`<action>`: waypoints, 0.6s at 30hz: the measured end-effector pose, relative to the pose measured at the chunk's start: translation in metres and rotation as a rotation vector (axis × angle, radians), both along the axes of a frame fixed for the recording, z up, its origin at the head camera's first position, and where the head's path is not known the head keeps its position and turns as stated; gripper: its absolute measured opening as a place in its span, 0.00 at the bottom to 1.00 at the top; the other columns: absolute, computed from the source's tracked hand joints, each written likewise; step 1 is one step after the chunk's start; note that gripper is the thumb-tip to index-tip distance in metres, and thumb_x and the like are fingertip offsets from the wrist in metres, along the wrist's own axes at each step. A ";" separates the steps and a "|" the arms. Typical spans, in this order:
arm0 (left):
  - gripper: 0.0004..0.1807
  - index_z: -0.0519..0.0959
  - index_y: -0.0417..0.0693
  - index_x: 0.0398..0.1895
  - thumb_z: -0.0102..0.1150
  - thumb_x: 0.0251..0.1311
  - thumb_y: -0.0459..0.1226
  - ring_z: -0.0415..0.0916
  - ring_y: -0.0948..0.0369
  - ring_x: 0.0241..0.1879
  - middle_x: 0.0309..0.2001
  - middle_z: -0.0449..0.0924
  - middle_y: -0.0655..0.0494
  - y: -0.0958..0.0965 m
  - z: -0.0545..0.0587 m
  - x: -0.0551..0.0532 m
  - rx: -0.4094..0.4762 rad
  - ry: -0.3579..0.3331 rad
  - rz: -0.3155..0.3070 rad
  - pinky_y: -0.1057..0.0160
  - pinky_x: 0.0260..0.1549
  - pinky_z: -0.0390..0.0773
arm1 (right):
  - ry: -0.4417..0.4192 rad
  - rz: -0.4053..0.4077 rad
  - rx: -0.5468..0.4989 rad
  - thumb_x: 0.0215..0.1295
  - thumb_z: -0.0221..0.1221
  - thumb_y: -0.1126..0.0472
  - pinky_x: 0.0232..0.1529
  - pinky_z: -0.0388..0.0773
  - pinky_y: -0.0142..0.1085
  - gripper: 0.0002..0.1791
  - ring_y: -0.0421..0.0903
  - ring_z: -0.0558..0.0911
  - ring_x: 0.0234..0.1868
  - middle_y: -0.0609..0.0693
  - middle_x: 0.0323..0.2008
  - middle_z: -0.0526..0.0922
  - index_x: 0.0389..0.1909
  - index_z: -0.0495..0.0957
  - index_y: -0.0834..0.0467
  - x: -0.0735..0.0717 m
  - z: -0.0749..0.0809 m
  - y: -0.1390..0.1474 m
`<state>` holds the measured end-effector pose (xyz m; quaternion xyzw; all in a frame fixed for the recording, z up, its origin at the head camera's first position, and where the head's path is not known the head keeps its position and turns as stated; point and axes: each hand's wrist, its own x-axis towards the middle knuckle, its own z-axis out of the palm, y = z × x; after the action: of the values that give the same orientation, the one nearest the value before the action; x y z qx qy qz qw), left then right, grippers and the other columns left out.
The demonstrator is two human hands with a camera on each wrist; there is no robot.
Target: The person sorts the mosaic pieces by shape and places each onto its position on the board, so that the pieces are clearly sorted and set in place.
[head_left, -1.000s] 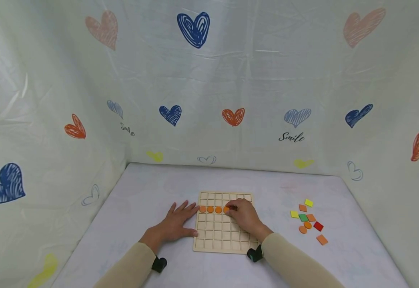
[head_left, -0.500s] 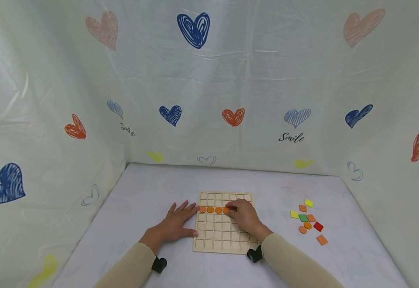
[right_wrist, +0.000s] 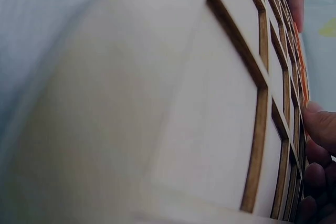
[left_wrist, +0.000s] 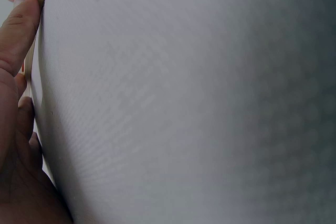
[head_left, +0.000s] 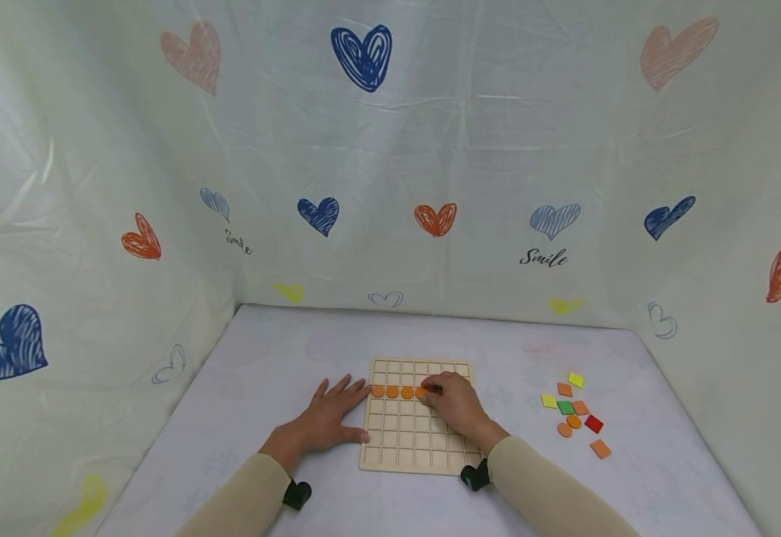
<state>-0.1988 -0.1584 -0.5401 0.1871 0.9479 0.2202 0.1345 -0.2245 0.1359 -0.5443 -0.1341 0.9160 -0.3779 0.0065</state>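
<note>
At the left of the white worktop (head_left: 296,335), the left hand (head_left: 326,418) lies with its fingers spread wide, fingertips and thumb touching the near-left side of a wooden grid board (head_left: 406,438). Its grip is wide and closes round nothing; it seems to be steadying the board.

On the board, three orange discs (head_left: 392,391) sit side by side in a row toward the far edge, beginning at the leftmost column. Next along that row is a fourth orange disc (head_left: 420,392), partly covered by the right hand (head_left: 455,400). That hand's grip is narrow, thumb and fingertips pinching the disc.

The step in hand looks like setting this disc into its cell; whether it lies flat there is hidden. The next move probably calls for squaring it in the cell, then letting go without nudging its neighbour.

Right of the board, well apart from it, lie two loose orange discs (head_left: 574,422), just beside coloured square tiles (head_left: 566,408): yellow, orange, green and red.
</note>
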 end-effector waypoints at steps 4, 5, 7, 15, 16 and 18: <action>0.52 0.62 0.59 0.83 0.73 0.58 0.61 0.42 0.48 0.86 0.84 0.57 0.57 0.000 0.001 0.000 0.004 -0.006 -0.003 0.37 0.83 0.34 | -0.009 -0.004 -0.011 0.66 0.72 0.60 0.49 0.84 0.42 0.12 0.42 0.82 0.44 0.46 0.44 0.88 0.49 0.89 0.56 0.000 0.000 0.000; 0.52 0.62 0.59 0.83 0.73 0.58 0.61 0.42 0.48 0.86 0.84 0.57 0.57 0.000 0.001 0.000 0.004 -0.007 -0.003 0.37 0.83 0.34 | -0.003 -0.004 -0.009 0.65 0.72 0.60 0.48 0.84 0.42 0.12 0.42 0.82 0.44 0.46 0.43 0.87 0.49 0.89 0.56 0.001 0.000 0.000; 0.52 0.62 0.58 0.83 0.73 0.58 0.61 0.42 0.48 0.86 0.84 0.57 0.57 0.000 0.002 0.000 0.003 -0.006 -0.004 0.37 0.83 0.34 | -0.002 -0.005 -0.015 0.65 0.73 0.60 0.47 0.84 0.41 0.12 0.41 0.82 0.42 0.46 0.42 0.87 0.49 0.89 0.56 0.001 0.001 0.000; 0.52 0.62 0.59 0.83 0.73 0.58 0.61 0.43 0.48 0.86 0.84 0.58 0.57 0.002 0.002 0.002 -0.001 0.007 0.006 0.37 0.83 0.34 | -0.006 -0.023 -0.043 0.66 0.72 0.61 0.46 0.82 0.40 0.12 0.40 0.79 0.40 0.45 0.41 0.84 0.50 0.88 0.57 0.002 0.001 0.002; 0.52 0.62 0.59 0.83 0.73 0.58 0.61 0.43 0.48 0.86 0.84 0.58 0.57 0.002 0.002 0.002 -0.002 0.009 0.006 0.37 0.83 0.34 | -0.008 -0.024 -0.050 0.67 0.71 0.61 0.46 0.82 0.39 0.12 0.40 0.79 0.40 0.45 0.41 0.84 0.50 0.88 0.57 0.003 0.002 0.002; 0.52 0.62 0.59 0.83 0.73 0.58 0.61 0.43 0.48 0.86 0.84 0.58 0.57 0.002 0.003 0.003 -0.003 0.011 0.006 0.37 0.83 0.34 | -0.010 -0.030 -0.063 0.67 0.71 0.60 0.45 0.82 0.39 0.12 0.39 0.79 0.41 0.45 0.42 0.84 0.50 0.88 0.57 0.003 0.003 0.003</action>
<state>-0.1962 -0.1568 -0.5374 0.1854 0.9494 0.2181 0.1292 -0.2211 0.1389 -0.5414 -0.1183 0.9056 -0.4074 0.0014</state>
